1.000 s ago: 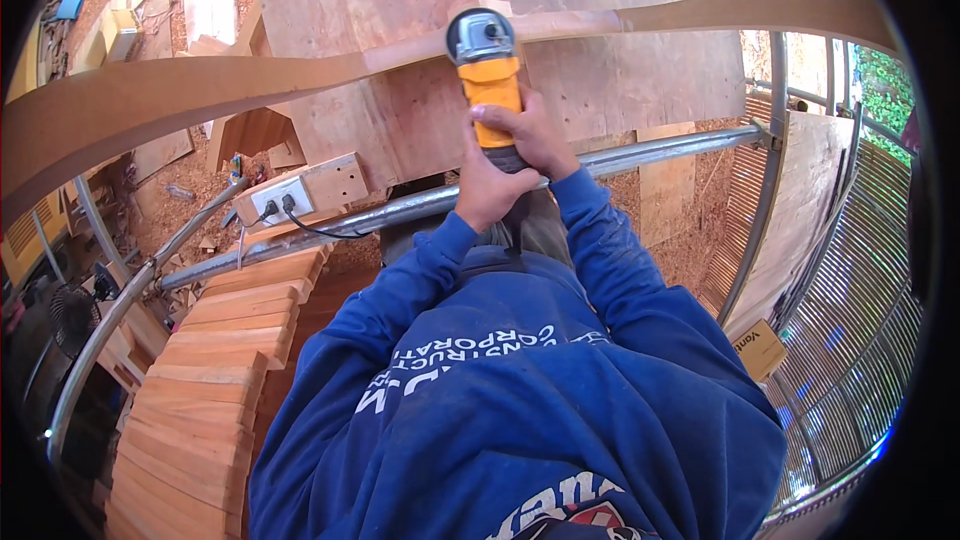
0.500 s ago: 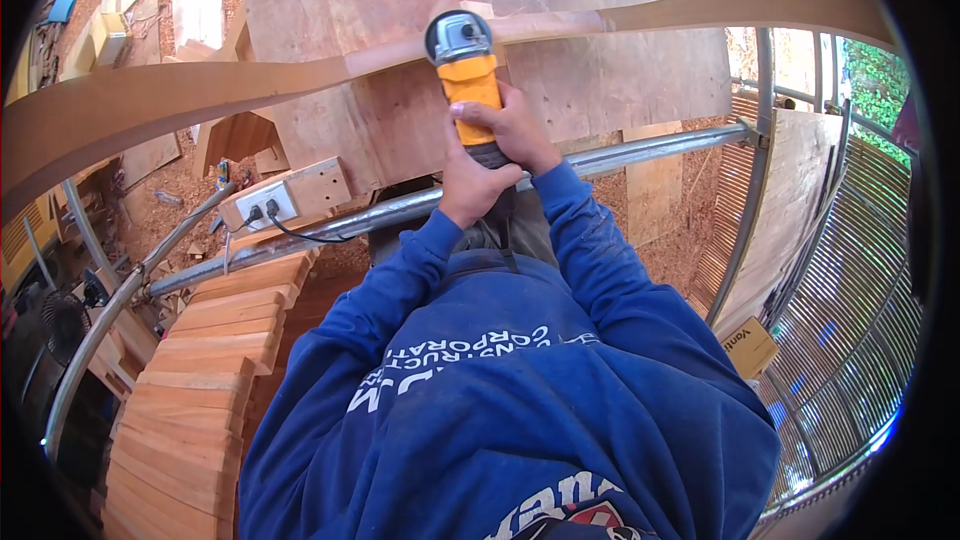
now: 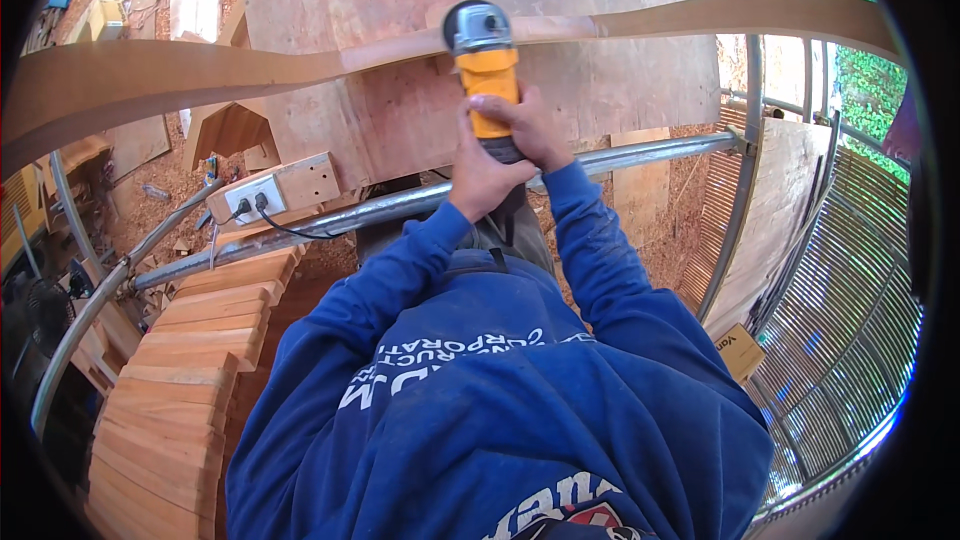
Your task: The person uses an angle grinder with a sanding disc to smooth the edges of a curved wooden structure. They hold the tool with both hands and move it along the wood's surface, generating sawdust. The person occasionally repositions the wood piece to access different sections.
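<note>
Grinder: my yellow angle grinder (image 3: 483, 65) stands nose-up in front of my chest, its grey head against the curved strip (image 3: 200, 75).
Left hand: my left hand (image 3: 480, 175) is wrapped tight around the lower end of the grinder's body, fingers closed on it.
Right hand: my right hand (image 3: 527, 125) is closed on the same handle, just above the left and touching it, fingers curled over the yellow casing.
Strip: a long thin wooden band that arcs across the whole view, passing just under the grinder's head.
Board: a big reddish plywood board (image 3: 420, 0) lies behind the grinder, beyond the strip.
Pipe: a metal pipe (image 3: 400, 205) runs crosswise below the grinder, under my wrists.
Socket box: a wooden box with a white socket (image 3: 270, 190) sits on the pipe, left of the grinder, a black cable plugged in.
Planks: cut wooden planks (image 3: 170, 370) are stacked well left of and below the grinder.
</note>
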{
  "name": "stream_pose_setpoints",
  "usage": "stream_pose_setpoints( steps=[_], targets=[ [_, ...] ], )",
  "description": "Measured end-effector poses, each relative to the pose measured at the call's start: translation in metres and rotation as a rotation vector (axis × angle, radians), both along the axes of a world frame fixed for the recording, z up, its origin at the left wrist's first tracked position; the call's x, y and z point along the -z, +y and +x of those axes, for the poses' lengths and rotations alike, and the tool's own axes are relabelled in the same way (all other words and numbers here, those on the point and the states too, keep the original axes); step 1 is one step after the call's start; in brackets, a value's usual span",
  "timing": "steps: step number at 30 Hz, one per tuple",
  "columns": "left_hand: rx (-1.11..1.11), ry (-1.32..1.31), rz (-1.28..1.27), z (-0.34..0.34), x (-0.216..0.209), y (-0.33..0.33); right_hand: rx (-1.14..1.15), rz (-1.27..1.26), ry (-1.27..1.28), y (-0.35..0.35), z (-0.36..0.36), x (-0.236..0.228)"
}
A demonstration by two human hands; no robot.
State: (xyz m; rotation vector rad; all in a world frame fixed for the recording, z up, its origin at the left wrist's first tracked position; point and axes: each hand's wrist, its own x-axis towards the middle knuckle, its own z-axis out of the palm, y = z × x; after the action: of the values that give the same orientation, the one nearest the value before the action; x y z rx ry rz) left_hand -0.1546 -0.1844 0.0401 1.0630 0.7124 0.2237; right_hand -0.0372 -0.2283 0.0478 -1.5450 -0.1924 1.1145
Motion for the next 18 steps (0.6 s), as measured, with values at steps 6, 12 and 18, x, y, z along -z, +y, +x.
stream_pose_setpoints(
  steps=[6,12,18],
  targets=[
    [-0.008,0.059,-0.056,-0.015,0.0,0.014,-0.088,0.048,0.049,0.018,-0.011,0.008],
    [0.018,0.029,0.031,0.005,0.018,-0.022,-0.035,-0.014,0.034,-0.019,0.008,0.013],
    [0.116,-0.001,0.002,0.047,0.018,-0.063,0.049,-0.068,0.011,-0.071,0.045,0.006]
  ],
)
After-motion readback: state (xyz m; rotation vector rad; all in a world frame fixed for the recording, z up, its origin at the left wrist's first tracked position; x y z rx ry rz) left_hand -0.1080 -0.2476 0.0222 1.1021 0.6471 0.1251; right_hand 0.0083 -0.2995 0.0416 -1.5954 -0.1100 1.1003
